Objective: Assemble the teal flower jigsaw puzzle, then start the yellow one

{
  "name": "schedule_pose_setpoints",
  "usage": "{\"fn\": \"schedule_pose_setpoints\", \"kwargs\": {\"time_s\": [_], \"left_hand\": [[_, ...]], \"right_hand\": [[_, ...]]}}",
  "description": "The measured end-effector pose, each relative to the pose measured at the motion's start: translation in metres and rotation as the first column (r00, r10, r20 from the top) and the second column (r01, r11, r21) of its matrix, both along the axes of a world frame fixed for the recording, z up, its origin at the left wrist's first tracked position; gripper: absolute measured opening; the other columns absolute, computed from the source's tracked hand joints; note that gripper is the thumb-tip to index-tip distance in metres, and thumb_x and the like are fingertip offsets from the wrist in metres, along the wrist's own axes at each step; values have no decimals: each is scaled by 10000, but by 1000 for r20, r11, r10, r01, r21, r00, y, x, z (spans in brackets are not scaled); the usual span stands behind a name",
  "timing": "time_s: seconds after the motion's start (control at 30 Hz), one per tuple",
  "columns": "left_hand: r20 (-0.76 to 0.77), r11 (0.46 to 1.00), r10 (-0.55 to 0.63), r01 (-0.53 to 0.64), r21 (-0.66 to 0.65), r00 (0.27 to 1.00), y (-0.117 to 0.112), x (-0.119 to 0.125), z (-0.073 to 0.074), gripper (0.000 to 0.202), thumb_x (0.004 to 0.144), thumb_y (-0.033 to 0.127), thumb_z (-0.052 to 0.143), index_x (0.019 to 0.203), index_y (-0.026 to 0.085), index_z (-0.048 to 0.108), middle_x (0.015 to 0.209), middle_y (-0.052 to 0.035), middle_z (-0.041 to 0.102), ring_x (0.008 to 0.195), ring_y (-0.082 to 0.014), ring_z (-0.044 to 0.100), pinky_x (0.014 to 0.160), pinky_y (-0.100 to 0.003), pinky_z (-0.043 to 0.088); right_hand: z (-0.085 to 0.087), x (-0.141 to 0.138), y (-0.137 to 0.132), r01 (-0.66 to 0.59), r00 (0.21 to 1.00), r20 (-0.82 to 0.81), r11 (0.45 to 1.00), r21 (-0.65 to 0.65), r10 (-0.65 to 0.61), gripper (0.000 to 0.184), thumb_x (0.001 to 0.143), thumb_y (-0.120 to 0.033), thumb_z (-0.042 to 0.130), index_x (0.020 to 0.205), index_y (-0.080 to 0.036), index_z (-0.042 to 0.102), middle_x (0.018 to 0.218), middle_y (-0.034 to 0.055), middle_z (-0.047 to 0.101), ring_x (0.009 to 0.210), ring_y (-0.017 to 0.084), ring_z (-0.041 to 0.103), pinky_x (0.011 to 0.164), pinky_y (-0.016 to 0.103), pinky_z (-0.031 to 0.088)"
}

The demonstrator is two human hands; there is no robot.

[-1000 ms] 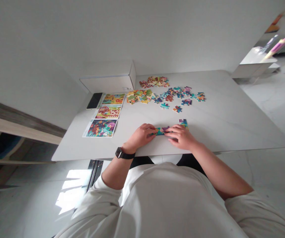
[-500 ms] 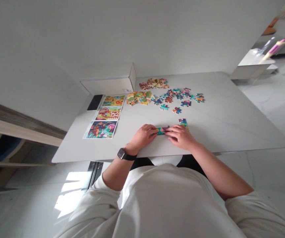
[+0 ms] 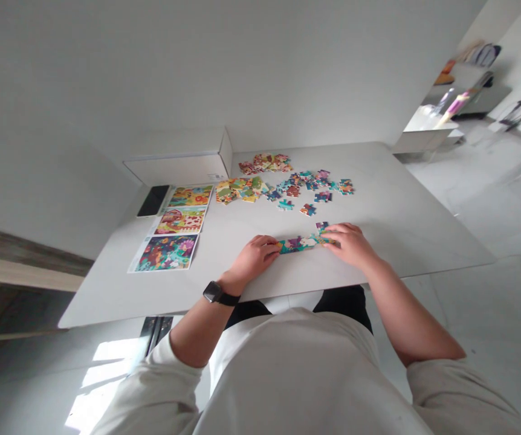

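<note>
A row of joined jigsaw puzzle pieces (image 3: pixel 294 244) lies near the table's front edge, teal, purple and white. My left hand (image 3: pixel 255 258) has its fingers closed on the row's left end. At the right end, the fingers of my right hand (image 3: pixel 350 243) grip jigsaw pieces and hide part of them. One purple-blue piece (image 3: pixel 321 226) sticks out above those fingertips. Beyond the row lie a loose orange-blue piece (image 3: pixel 307 209), a teal piece (image 3: pixel 285 205) and a dark purple piece (image 3: pixel 323 197).
Farther back are a heap of blue-teal pieces (image 3: pixel 303 179), a yellow-green heap (image 3: pixel 245 189) and a reddish heap (image 3: pixel 267 162). To the left lie a picture sheet (image 3: pixel 168 252) with three printed scenes and a black phone (image 3: pixel 153 200). A white box (image 3: pixel 179 167) stands against the wall.
My right hand has shifted right along the row to its right end, uncovering the white and purple middle pieces. My left hand stays at the left end. The camera view has turned slightly.
</note>
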State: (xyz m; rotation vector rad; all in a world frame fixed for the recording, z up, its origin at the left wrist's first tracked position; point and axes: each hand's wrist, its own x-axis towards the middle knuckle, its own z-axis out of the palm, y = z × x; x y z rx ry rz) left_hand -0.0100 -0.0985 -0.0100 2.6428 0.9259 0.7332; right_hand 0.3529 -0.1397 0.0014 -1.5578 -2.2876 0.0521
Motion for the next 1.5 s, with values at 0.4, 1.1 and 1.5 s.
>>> {"fn": "schedule_pose_setpoints", "kwargs": {"time_s": [0.4,1.1,1.5], "left_hand": [[-106,984,-150,138,-110,983,15,-5,25,280,1075,293,618,1264,274,823,1295,-92,772,1170,-256,729,1088,-423,599],[-2,988,147,-147,-52,989,111,21,0,318,1010,200,581,1231,231,807,1222,-114,774,1186,-283,699,1127,-503,584],[-116,992,78,-89,-90,990,105,23,-4,456,1088,269,530,1513,243,693,1608,-118,644,1576,-341,509,1350,-652,351]], "right_hand": [[12,1,10,-53,998,32,994,-94,56,206,985,-312,774,1166,-304,871,1219,74,832,1152,299,731,1097,490,491],[12,-4,139,126,973,-193,992,6,-123,256,995,-248,691,1190,-262,855,1222,100,805,1183,291,719,1123,469,548],[-1,-3,128,58,998,-18,993,-102,-60,333,980,-358,761,1299,-310,842,1379,111,741,1277,340,684,1144,531,544]]}}
